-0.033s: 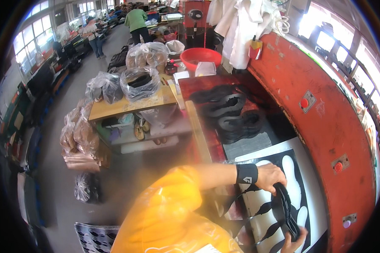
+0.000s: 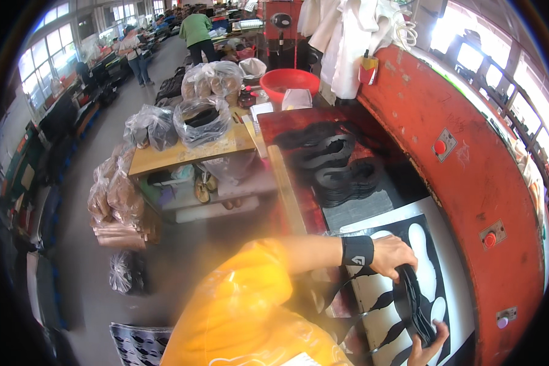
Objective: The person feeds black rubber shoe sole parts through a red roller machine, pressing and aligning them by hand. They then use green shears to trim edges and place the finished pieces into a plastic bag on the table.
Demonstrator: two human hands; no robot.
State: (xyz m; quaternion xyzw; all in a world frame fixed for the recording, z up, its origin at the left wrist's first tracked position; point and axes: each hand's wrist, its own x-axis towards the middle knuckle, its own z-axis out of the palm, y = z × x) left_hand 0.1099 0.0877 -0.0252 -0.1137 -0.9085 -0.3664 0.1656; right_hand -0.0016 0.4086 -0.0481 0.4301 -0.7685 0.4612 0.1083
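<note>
My left hand [image 2: 393,257], with a black wristband [image 2: 357,251] on its wrist, grips the upper end of a stack of black sole-shaped pieces [image 2: 411,300]. At the lower end my right hand [image 2: 430,346] curls its fingers around the stack's edge. The pieces stand tilted, their layered edges showing. Beneath them lies a black sheet with sole-shaped cutouts [image 2: 432,238], on a white board [image 2: 448,268] that shows through the holes. Farther back, several piles of black sole-shaped pieces [image 2: 348,177] rest on the dark red work surface [image 2: 287,125].
A red machine panel [image 2: 451,183] with push buttons rises along the right. To the left, a wooden table [image 2: 165,157] carries plastic bags [image 2: 202,122], with shoes [image 2: 202,188] on its lower shelf. A red basin [image 2: 290,84] stands behind. Two people [image 2: 196,33] are farther off.
My right hand's fingers have shifted slightly up at the lower end of the stack, and the layers sit a little differently. My left hand has barely moved.
</note>
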